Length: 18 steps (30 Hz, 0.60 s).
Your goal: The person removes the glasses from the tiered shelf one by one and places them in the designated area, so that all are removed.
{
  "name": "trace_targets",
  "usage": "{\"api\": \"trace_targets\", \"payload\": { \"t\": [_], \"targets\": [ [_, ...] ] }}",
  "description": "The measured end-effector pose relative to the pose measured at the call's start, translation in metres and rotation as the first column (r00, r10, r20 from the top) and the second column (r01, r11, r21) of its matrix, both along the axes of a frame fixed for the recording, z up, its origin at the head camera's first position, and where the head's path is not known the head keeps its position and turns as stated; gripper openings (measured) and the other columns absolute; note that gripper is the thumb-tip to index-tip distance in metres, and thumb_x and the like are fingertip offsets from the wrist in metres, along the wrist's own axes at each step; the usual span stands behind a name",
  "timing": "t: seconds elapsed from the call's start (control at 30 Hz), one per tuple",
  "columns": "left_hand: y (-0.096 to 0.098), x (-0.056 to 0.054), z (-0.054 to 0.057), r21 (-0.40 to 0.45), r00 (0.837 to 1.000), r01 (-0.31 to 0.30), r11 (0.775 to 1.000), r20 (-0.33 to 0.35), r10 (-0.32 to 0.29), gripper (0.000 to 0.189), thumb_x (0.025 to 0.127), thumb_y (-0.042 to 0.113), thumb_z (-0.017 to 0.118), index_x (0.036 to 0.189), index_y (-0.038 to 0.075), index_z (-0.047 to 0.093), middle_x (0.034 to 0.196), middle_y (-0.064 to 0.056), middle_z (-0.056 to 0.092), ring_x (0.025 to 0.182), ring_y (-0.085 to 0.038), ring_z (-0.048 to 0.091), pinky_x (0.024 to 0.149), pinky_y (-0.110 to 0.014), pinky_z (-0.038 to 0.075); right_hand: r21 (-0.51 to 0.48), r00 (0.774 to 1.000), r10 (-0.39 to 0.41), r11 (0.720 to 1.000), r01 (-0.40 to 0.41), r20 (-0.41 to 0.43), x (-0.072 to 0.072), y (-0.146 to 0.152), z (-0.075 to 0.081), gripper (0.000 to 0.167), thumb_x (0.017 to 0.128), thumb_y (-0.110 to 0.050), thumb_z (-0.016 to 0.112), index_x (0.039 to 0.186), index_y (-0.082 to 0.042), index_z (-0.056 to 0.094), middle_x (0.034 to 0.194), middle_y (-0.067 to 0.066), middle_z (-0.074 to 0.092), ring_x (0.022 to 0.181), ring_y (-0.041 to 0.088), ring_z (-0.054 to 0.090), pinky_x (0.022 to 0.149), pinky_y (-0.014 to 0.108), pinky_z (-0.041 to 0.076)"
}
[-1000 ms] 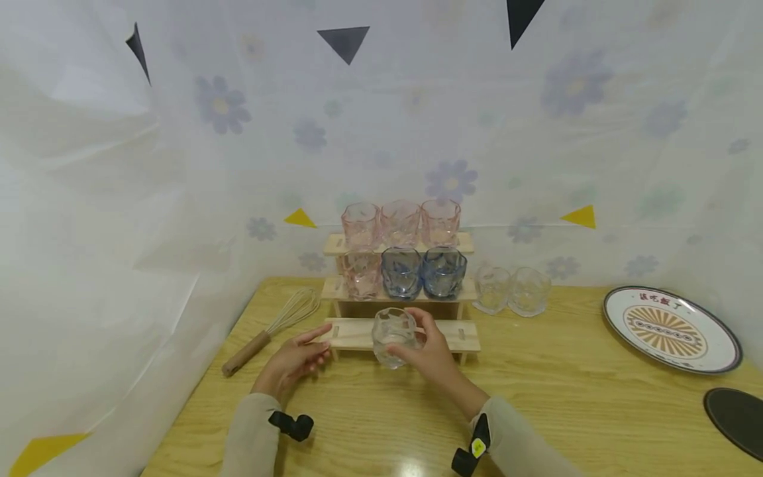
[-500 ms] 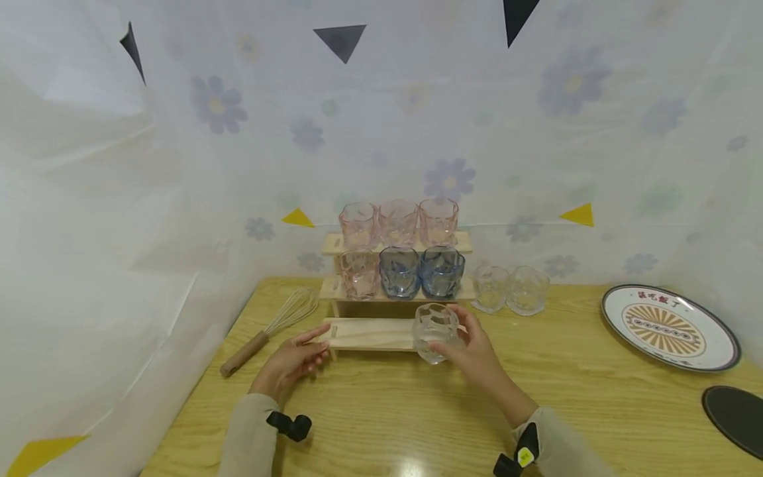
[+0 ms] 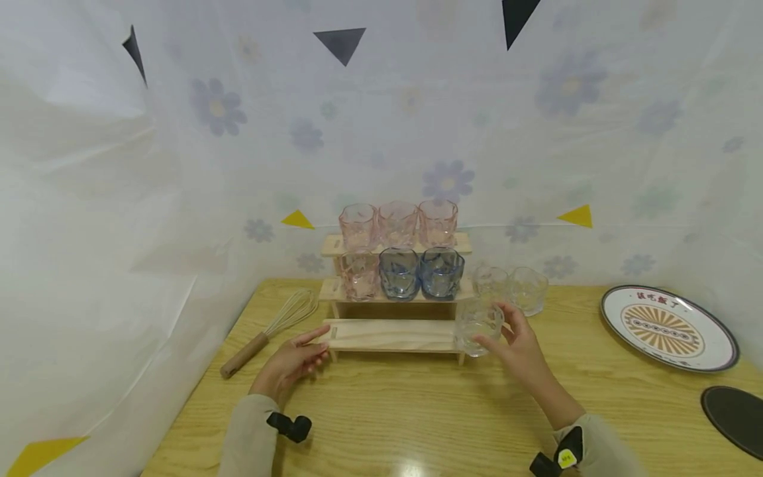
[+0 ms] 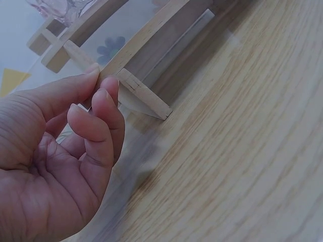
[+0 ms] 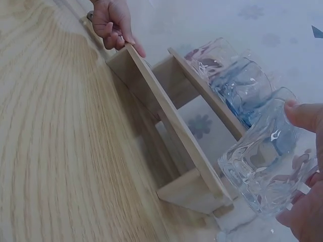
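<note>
My right hand [image 3: 521,348] grips a clear faceted drinking glass [image 3: 477,328], thumb on the near side. In the head view the glass overlaps the right end of the bottom step of a three-step wooden rack [image 3: 393,334]; in the right wrist view it is tilted beside that end. My left hand [image 3: 293,363] pinches the left end of the same step between thumb and forefinger, other fingers curled below. On the middle step stand one pink glass [image 3: 360,275] and two blue glasses [image 3: 442,273]. Three pink glasses [image 3: 398,224] line the top step.
Two more clear glasses [image 3: 529,291] stand right of the rack near the back, one partly behind the held glass. A whisk [image 3: 268,334] lies to the left. On the right are a patterned plate [image 3: 620,311] and a dark round object [image 3: 736,414]. A flowered sheet [image 3: 369,132] hangs behind.
My right hand has moved right with the clear glass, from the middle of the bottom step to its right end. My left hand stays at the step's left end.
</note>
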<state>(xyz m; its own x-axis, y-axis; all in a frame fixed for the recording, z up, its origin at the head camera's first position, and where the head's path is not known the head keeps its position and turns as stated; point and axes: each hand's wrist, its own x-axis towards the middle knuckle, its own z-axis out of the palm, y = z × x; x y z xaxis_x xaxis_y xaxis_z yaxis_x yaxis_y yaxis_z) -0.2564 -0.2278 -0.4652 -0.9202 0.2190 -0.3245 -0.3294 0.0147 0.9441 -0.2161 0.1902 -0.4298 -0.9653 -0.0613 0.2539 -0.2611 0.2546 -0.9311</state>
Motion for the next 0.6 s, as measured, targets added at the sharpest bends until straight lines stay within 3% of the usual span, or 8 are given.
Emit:
{"api": "trace_targets", "payload": {
  "t": [0.23,0.4,0.5,0.6],
  "targets": [
    [0.0,-0.001,0.0,0.007,1.0,0.01,1.0,-0.004,-0.01,0.058,0.091,0.014,0.064,0.145,0.015,0.042,0.079,0.001,0.068,0.061,-0.005,0.054,0.049,-0.019,0.04,0.065,0.996,-0.088,0.994,0.089,-0.021,0.002,0.031,0.005,0.075,0.088,-0.013,0.069,0.144,0.002,0.022,0.146,0.019,0.025,0.133,0.038,0.025,0.107,0.05,0.024],
    [0.0,0.001,0.001,0.006,1.0,0.012,1.0,-0.003,-0.012,0.059,0.091,0.015,0.064,0.145,0.014,0.041,0.079,0.0,0.068,0.062,-0.006,0.054,0.049,-0.019,0.04,0.096,0.986,-0.154,0.983,0.159,-0.058,0.001,0.053,0.006,0.072,0.089,-0.014,0.067,0.143,0.002,0.023,0.142,0.016,0.029,0.128,0.027,0.032,0.105,0.027,0.033],
    [0.0,0.001,0.001,0.007,1.0,0.008,1.0,-0.001,-0.008,0.059,0.091,0.015,0.064,0.145,0.014,0.04,0.079,0.0,0.068,0.062,-0.006,0.054,0.049,-0.019,0.04,0.101,0.982,-0.176,0.978,0.183,-0.073,0.001,0.066,0.006,0.069,0.09,-0.015,0.066,0.143,0.0,0.024,0.14,0.016,0.03,0.127,0.022,0.035,0.097,0.014,0.037],
    [-0.001,0.001,0.001,0.01,1.0,0.013,1.0,-0.005,-0.013,0.06,0.091,0.015,0.064,0.145,0.014,0.04,0.079,0.0,0.068,0.062,-0.006,0.054,0.049,-0.019,0.04,0.098,0.979,-0.188,0.976,0.196,-0.077,-0.001,0.08,0.006,0.067,0.091,-0.014,0.064,0.143,-0.001,0.024,0.14,0.02,0.028,0.13,0.024,0.035,0.086,0.005,0.039]
  ]
}}
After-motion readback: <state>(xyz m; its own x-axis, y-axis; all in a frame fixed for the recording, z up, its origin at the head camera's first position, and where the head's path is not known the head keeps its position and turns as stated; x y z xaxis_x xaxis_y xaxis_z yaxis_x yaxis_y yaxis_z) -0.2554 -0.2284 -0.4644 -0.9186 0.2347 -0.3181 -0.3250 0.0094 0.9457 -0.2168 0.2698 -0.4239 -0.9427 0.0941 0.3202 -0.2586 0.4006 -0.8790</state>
